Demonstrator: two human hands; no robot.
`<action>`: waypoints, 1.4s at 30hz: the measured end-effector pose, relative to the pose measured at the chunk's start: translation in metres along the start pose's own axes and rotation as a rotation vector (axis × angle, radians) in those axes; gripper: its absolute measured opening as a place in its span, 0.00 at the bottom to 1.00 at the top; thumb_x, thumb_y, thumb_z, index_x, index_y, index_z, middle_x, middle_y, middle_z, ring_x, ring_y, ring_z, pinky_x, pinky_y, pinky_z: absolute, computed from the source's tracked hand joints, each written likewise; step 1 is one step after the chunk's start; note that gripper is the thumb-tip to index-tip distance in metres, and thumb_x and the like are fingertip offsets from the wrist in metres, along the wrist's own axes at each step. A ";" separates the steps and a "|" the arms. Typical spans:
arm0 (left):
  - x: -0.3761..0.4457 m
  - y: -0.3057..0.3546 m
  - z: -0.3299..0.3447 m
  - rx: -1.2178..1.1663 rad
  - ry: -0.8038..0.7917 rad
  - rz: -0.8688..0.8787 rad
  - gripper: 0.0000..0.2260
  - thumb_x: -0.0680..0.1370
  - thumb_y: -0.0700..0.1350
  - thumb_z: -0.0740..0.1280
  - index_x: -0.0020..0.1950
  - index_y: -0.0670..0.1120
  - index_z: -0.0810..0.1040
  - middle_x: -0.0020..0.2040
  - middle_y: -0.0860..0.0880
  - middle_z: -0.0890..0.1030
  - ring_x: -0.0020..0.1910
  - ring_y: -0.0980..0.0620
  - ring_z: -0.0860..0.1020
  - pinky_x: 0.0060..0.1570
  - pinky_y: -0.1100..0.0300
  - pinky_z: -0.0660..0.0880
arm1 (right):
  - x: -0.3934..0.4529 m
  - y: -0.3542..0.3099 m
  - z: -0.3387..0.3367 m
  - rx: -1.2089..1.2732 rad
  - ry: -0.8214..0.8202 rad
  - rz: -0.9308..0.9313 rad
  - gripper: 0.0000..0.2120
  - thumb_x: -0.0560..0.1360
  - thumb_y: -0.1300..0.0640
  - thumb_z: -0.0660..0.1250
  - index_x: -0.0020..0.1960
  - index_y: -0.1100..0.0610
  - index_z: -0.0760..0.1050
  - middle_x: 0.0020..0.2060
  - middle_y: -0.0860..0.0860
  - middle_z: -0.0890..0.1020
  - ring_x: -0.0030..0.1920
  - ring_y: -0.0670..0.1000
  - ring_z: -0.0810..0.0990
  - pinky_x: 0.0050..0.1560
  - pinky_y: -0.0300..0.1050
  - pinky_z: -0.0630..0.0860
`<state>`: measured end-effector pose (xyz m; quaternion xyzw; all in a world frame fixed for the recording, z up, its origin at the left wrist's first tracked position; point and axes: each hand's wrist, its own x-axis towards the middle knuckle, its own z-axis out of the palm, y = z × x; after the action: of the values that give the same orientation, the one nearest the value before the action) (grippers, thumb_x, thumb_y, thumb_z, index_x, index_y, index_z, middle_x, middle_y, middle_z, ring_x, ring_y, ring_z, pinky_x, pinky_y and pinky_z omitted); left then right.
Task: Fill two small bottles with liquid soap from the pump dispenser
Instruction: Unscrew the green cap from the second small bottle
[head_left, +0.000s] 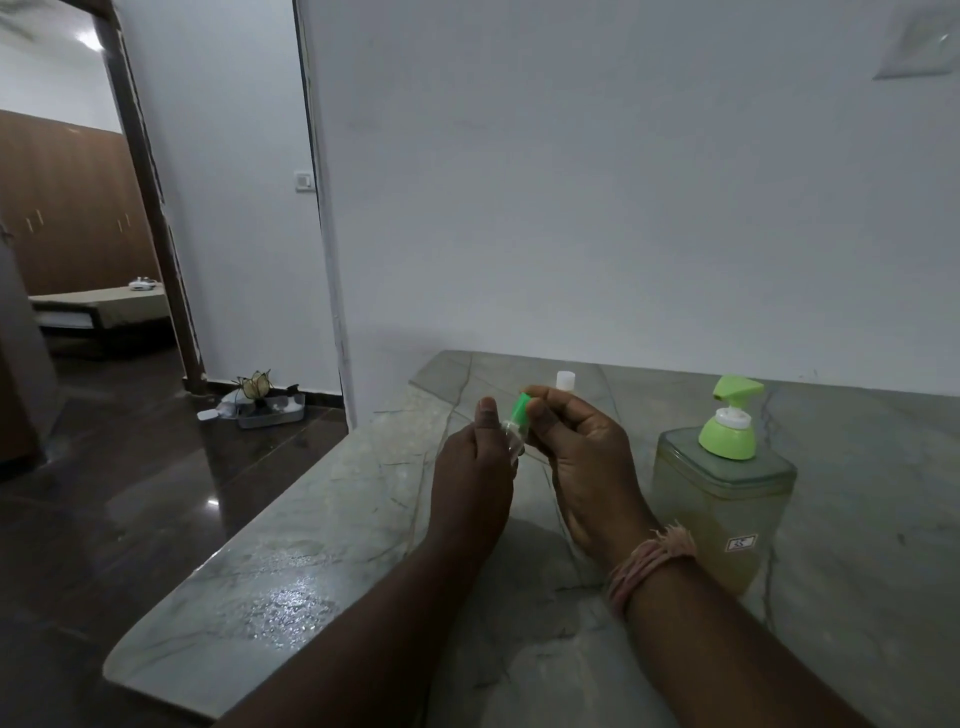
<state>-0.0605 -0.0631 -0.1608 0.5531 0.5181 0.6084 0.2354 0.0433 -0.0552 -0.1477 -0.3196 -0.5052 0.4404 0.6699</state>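
A small clear bottle (513, 435) is held up above the stone counter (322, 519); my left hand (470, 478) grips its body. My right hand (587, 457) pinches the bottle's green cap (520, 406) between thumb and fingers. A second small bottle with a white cap (565, 380) stands on the counter behind my right hand, mostly hidden. The pump dispenser (722, 499), a square clear container of pale yellow soap with a light green pump head (730, 421), stands to the right of my right hand.
The counter ends in a front edge on the left, with a dark polished floor (130, 493) below. A white wall runs behind the counter. A doorway at left opens to another room; a tray of small items (267, 405) sits on the floor.
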 end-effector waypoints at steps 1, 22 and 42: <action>0.000 0.000 0.000 0.012 0.002 0.008 0.28 0.84 0.59 0.48 0.37 0.47 0.79 0.31 0.48 0.80 0.30 0.53 0.78 0.33 0.60 0.70 | -0.001 -0.001 0.001 0.011 -0.011 0.005 0.10 0.77 0.59 0.69 0.56 0.57 0.82 0.50 0.49 0.86 0.54 0.51 0.84 0.57 0.47 0.81; -0.002 0.000 -0.001 0.052 0.025 0.033 0.30 0.84 0.59 0.47 0.39 0.43 0.80 0.33 0.45 0.80 0.33 0.51 0.78 0.33 0.61 0.69 | -0.006 -0.001 0.007 -0.032 0.003 0.019 0.17 0.71 0.51 0.73 0.58 0.56 0.82 0.51 0.50 0.85 0.54 0.51 0.84 0.57 0.51 0.81; 0.000 0.000 0.000 0.077 0.015 0.021 0.30 0.86 0.56 0.49 0.38 0.40 0.81 0.34 0.40 0.82 0.35 0.43 0.81 0.40 0.46 0.77 | -0.005 -0.002 0.006 -0.165 -0.004 -0.009 0.10 0.81 0.61 0.63 0.53 0.52 0.81 0.52 0.50 0.83 0.55 0.51 0.82 0.59 0.49 0.80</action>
<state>-0.0603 -0.0626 -0.1612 0.5628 0.5371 0.5944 0.2036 0.0374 -0.0606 -0.1460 -0.3705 -0.5425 0.3947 0.6423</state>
